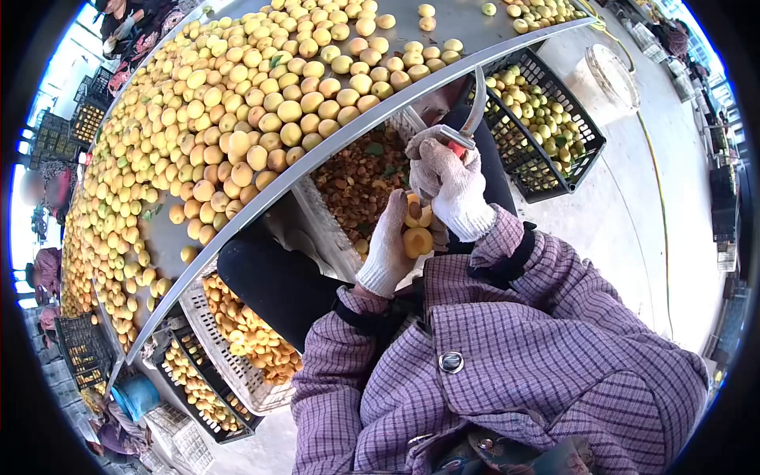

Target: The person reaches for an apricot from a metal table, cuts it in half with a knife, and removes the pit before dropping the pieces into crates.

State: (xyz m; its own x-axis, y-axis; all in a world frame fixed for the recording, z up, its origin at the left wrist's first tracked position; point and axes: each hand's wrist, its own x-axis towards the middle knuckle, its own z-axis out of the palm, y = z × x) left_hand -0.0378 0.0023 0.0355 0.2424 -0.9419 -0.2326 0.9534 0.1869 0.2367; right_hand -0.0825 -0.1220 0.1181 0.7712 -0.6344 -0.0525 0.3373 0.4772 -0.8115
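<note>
Smooth grey metal table [169,229]: round yellow fruit [210,103], too many to count. Rightward, one pale crate [321,212], rough brown pits [352,186]. Left hand [387,247], knit glove, curled around two fruit halves [417,242], one embedded pit [415,210]. Right hand [451,178], gloved, fist tight on one curved knife [478,107].

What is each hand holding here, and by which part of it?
The right hand grips a curved knife by its handle. The left hand holds a split fruit by its outer side, cut faces showing; most of its fingers are hidden.
</note>
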